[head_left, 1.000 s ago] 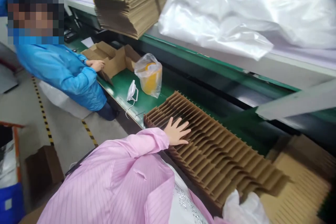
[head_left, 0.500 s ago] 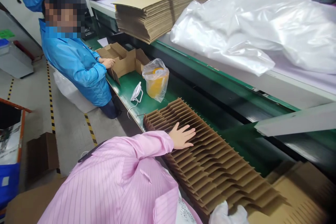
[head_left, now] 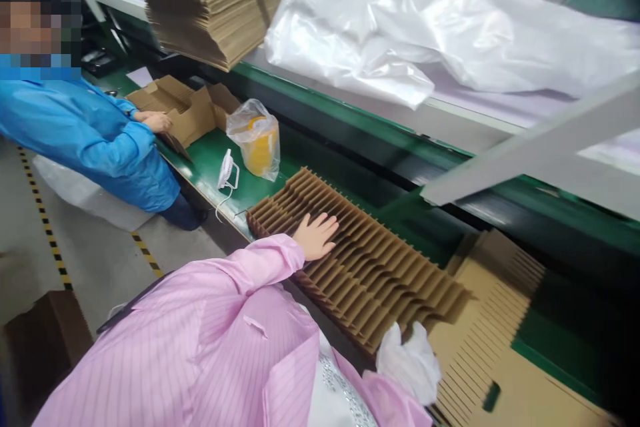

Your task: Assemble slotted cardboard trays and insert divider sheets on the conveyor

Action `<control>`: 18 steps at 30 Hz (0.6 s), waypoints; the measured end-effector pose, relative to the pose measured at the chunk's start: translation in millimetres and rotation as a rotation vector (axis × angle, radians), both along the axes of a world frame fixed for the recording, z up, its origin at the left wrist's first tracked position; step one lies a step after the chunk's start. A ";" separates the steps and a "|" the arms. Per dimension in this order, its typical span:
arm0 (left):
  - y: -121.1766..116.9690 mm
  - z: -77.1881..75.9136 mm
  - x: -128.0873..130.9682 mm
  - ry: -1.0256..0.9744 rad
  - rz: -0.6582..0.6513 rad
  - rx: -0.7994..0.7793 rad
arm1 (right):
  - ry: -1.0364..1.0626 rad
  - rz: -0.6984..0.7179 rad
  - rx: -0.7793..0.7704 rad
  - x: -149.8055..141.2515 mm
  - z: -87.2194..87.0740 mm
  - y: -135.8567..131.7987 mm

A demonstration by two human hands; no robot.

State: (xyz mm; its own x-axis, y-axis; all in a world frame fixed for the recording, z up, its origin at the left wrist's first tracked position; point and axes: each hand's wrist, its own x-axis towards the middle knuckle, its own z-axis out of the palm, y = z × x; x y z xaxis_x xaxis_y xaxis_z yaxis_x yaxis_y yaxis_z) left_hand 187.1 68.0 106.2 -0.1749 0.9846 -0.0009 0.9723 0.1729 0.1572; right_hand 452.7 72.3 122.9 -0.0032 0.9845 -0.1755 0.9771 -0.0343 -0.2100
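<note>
A long cardboard divider grid (head_left: 370, 273) of many interlocked slotted strips lies along the green bench. My left hand (head_left: 316, 237), bare below a pink striped sleeve, rests on top of its far half with fingers spread. At the grid's near right corner is my right hand (head_left: 409, 361) in a white glove. Its thumb and fingers stand apart against the end strips, and I see nothing held between them. Beside it, flat slotted cardboard sheets (head_left: 475, 340) lie on the bench, one with an oblong hole.
A small white fan (head_left: 228, 171) and a yellow object in a clear bag (head_left: 263, 147) stand beyond the grid. Farther left, a co-worker in blue (head_left: 95, 140) handles a cardboard box (head_left: 197, 119). Stacked cardboard (head_left: 220, 20) and plastic sheeting (head_left: 380, 27) lie on the upper shelf. A white beam (head_left: 525, 140) juts in.
The view has swung right, so everything sits farther left and more flat sheets show. My left hand stays flat on the grid. The gloved right hand shows more fully at the corner.
</note>
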 end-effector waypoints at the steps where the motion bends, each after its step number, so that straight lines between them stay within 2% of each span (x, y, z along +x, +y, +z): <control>1: 0.8 0.0 -1.0 -0.003 -0.005 0.002 | 0.014 -0.013 0.026 0.4 -4.1 -1.2; 3: 2.5 -0.2 -3.0 -0.006 -0.012 0.007 | 0.045 -0.040 0.091 1.3 -13.2 -4.1; 6: 4.2 -0.1 -5.4 -0.005 -0.020 0.003 | 0.022 -0.044 0.299 -1.7 -20.9 -7.8; 8: 4.7 0.7 -7.0 -0.006 -0.028 -0.005 | -0.012 -0.031 0.441 -10.6 -17.4 -7.0; 10: 5.1 1.9 -8.6 -0.013 -0.031 -0.010 | -0.029 0.047 0.505 -26.1 -7.2 -1.2; 12: 6.5 3.0 -10.3 -0.026 -0.028 -0.011 | -0.033 0.165 0.473 -46.2 4.7 11.0; 14: 9.1 3.8 -12.0 -0.039 -0.025 -0.013 | -0.048 0.202 0.409 -66.6 12.3 28.1; 16: 12.0 4.3 -13.2 -0.051 -0.025 -0.016 | -0.055 0.205 0.297 -82.8 12.2 45.8; 18: 13.7 4.9 -13.9 -0.065 -0.027 -0.016 | -0.058 0.192 0.152 -92.7 5.0 59.3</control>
